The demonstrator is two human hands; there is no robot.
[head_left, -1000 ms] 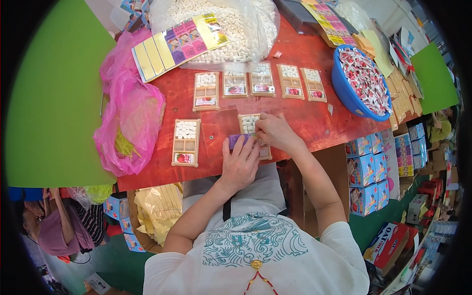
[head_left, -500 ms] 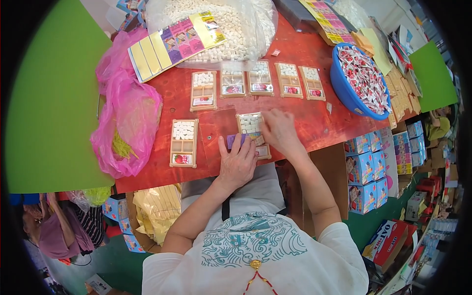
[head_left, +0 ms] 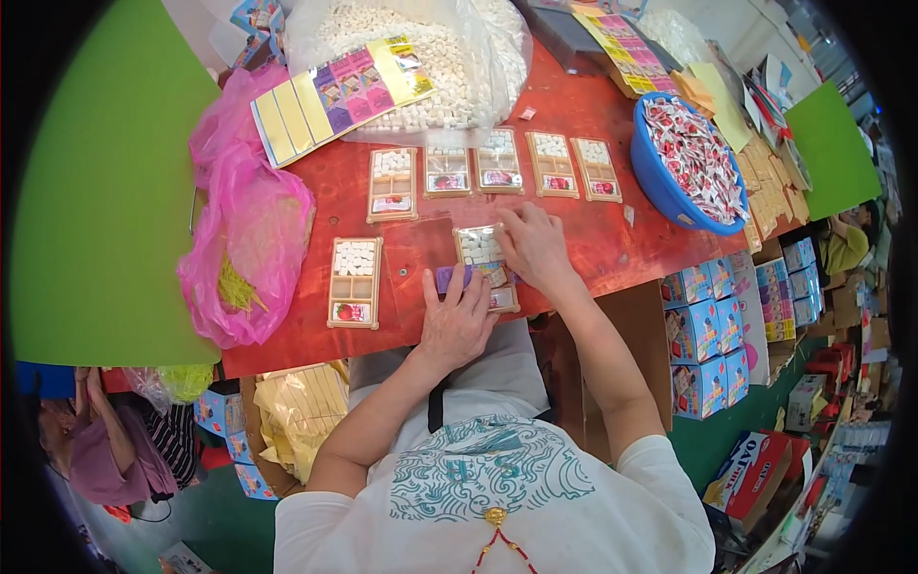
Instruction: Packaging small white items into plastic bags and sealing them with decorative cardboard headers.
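Observation:
A small compartment tray (head_left: pixel 478 245) with white cubes at its far end lies before me near the table's front edge. Over its near part, my left hand (head_left: pixel 454 320) lies with fingers stretched and apart, on a purple label (head_left: pixel 446 278) that sticks out to the left. At the tray's right edge, my right hand (head_left: pixel 535 251) is curled with its fingertips together; what they hold, if anything, is hidden. Another tray (head_left: pixel 355 282), with white cubes and a strawberry-print packet, stands to the left. Several similar filled trays (head_left: pixel 392 185) form a row behind.
A clear bag of white cubes (head_left: pixel 449 91) with a label sheet (head_left: pixel 330 96) on it lies at the back. Pink plastic bags (head_left: pixel 251 220) lie left. A blue basin (head_left: pixel 645 167) of small packets stands right. Stacked blue boxes (head_left: pixel 703 330) are below the table's right side.
My right hand has shifted slightly up along the tray's right edge. The left hand stays on the label and tray. The whole view has moved a little.

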